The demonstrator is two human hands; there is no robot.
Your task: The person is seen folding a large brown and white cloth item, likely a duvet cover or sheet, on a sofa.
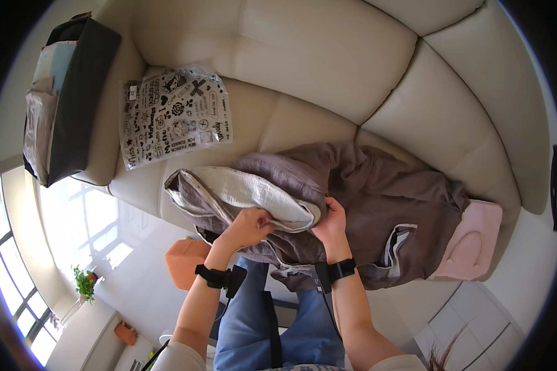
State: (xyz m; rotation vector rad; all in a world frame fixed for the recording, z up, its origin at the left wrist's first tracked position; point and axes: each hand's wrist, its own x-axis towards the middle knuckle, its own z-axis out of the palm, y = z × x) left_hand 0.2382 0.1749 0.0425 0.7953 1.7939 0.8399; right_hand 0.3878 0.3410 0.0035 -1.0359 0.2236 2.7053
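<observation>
A brown cloth garment (390, 195) with a pale lining lies spread over the seat of a beige leather sofa (306, 55). My left hand (252, 227) pinches the pale-edged cloth near its hood-like, bunched part. Just to the right, my right hand (332, 220) grips the brown cloth beside the pale lining, fingertips at its edge. A pocket-like opening with pale trim (397, 248) shows on the right part of the garment. Behind and to the left, a clear printed plastic bag (176, 118) rests flat on the sofa.
A pink bag with a cord handle (473, 241) lies partly under the garment at right. A dark grey box holding folded cloth (81, 106) stands on the left armrest. An orange container (188, 264) is on the floor side. A potted plant (84, 283) stands near the window.
</observation>
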